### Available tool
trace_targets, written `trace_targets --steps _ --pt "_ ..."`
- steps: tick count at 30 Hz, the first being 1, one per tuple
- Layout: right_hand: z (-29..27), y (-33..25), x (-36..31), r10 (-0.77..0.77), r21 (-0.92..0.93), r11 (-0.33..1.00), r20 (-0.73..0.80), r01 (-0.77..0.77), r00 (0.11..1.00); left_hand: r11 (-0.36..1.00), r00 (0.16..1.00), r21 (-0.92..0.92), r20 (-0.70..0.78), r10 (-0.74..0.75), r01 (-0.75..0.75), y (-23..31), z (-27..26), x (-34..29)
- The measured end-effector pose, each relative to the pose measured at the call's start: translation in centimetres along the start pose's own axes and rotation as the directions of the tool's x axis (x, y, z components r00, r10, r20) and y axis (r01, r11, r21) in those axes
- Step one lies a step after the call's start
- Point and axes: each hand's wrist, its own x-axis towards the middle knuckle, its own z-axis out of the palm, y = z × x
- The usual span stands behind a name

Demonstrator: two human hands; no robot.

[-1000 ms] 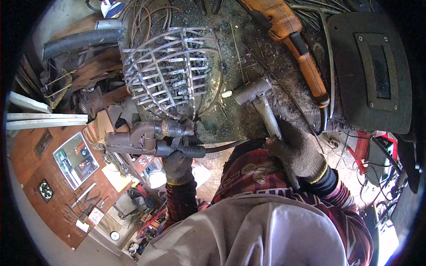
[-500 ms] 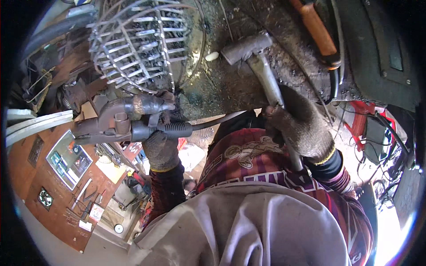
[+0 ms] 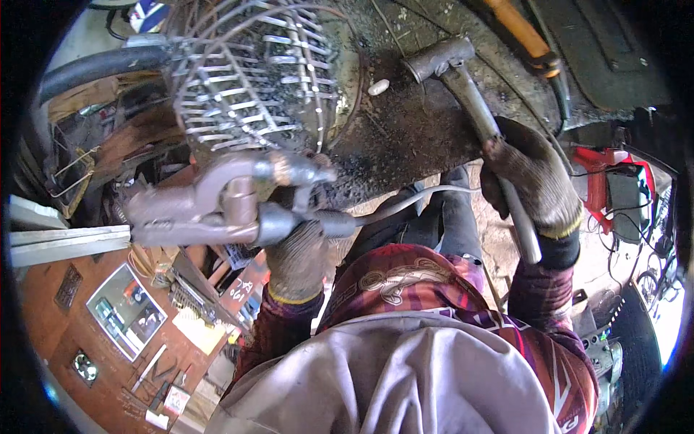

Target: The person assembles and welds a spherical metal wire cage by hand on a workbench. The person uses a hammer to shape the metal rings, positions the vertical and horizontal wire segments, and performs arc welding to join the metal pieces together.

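My left hand (image 3: 298, 262), in a knitted work glove, is closed around the handle of a welding electrode holder (image 3: 242, 211) with a grey cable trailing off to the right. No rod can be made out in its jaws. Just beyond it a cage of welded metal bars (image 3: 235, 94) sits on the dark, dirty workbench (image 3: 426, 145). My right hand (image 3: 536, 173), gloved too, grips a hammer (image 3: 470, 94) by its tubular metal handle. The hammer's head is over the bench top, and the handle's lower end sticks out below my fist.
A small white piece (image 3: 378, 87) lies on the bench between cage and hammer head. An orange-handled tool (image 3: 520, 29) lies at the far right. Thick black hose (image 3: 101, 69) runs in from the left. White boards (image 3: 69, 246) jut in at left; a red-framed object (image 3: 600, 184) and cables are on the right.
The view has shifted, so bench and cage appear further right. Both hands have also moved right in the picture, still holding the electrode holder and hammer. More of the hammer's lower handle shows.
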Motion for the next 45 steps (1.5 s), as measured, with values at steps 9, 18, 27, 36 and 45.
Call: trace_targets --steps 9,18,27,36,45 --pt "1.5 0.6 -0.4 -0.328 -0.500 0.833 -0.107 0.234 0.939 0.983 0.984 0.095 0.097 0.148 -0.157 -0.6 1.1 0.9" --pt "6.3 -4.1 -4.1 -0.381 -0.822 0.567 -0.207 0.051 0.901 0.551 0.815 0.602 0.464 0.348 -0.578 0.2 0.4 2.6" --pt "6.2 1.4 0.1 -0.739 -0.936 0.320 -0.151 0.146 0.656 0.895 0.880 0.339 0.462 0.111 -0.291 -2.3 -4.1 4.9" --pt "5.8 -0.1 -0.8 -0.688 -0.976 0.211 -0.108 0.055 0.717 0.966 0.918 -0.112 0.301 0.258 -0.234 -1.2 -1.3 3.7" --pt "5.0 -0.2 -2.3 -0.773 -0.992 0.125 -0.088 0.015 0.628 0.927 0.886 -0.065 0.274 0.373 -0.370 -2.4 -0.9 3.4"
